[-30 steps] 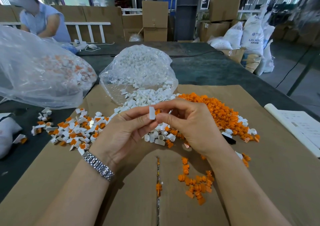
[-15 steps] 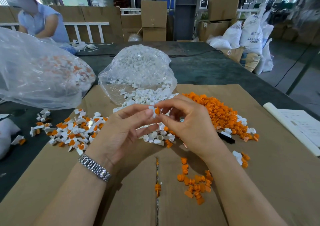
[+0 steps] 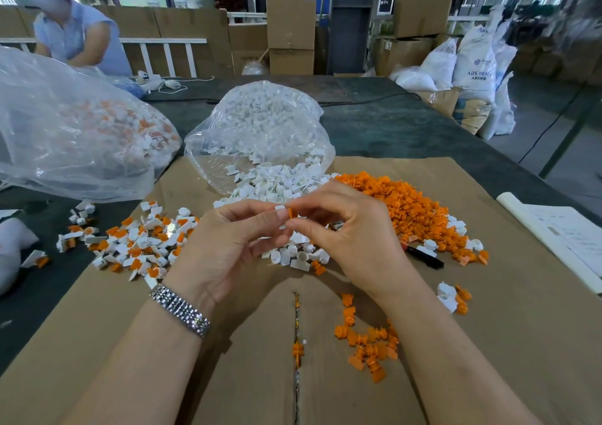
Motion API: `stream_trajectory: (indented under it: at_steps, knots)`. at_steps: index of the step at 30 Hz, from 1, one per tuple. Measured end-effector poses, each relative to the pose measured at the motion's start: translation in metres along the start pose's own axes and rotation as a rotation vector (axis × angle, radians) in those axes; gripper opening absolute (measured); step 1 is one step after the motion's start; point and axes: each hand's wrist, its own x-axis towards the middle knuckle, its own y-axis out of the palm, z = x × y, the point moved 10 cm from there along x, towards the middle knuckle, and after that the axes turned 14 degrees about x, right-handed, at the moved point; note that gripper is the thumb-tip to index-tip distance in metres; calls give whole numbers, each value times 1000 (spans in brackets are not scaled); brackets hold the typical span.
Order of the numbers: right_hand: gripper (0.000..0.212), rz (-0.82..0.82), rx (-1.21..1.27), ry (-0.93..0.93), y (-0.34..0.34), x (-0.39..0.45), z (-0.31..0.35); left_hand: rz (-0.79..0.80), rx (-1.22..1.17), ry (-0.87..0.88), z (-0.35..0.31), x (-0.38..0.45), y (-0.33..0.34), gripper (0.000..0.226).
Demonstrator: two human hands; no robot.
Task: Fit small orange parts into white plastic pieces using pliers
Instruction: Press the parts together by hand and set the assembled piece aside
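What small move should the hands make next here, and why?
Probably press the orange part home into the white piece. The left hand pinches the white piece, the right hand pinches the orange part, and the two already meet at the fingertips. Whether it is fully seated cannot be told.

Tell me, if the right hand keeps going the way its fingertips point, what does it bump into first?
The right hand points left, pinching an orange part. It would first meet the white piece that the left hand holds; they look almost touching, though depth is hard to judge.
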Motion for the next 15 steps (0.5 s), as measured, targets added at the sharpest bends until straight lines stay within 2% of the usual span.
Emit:
stream_trajectory:
  at_steps: [7,10,11,13,15]
  knots:
    - [22,16,-22,18,4,-1,-3,-44,7,-30,3,2,-3,17]
    - [34,21,-54,144,-3,0,-15,-57,2,-35,4,3,-4,12]
    - [35,-4,-121,206,-12,1,-21,-62,0,-37,4,3,-5,9]
    - [37,-45,-412,362,-37,-3,-36,-72,-15,-51,6,4,-6,7]
    - [47,2,-696,602,-58,-16,-57,-74,-39,-67,8,5,-8,8]
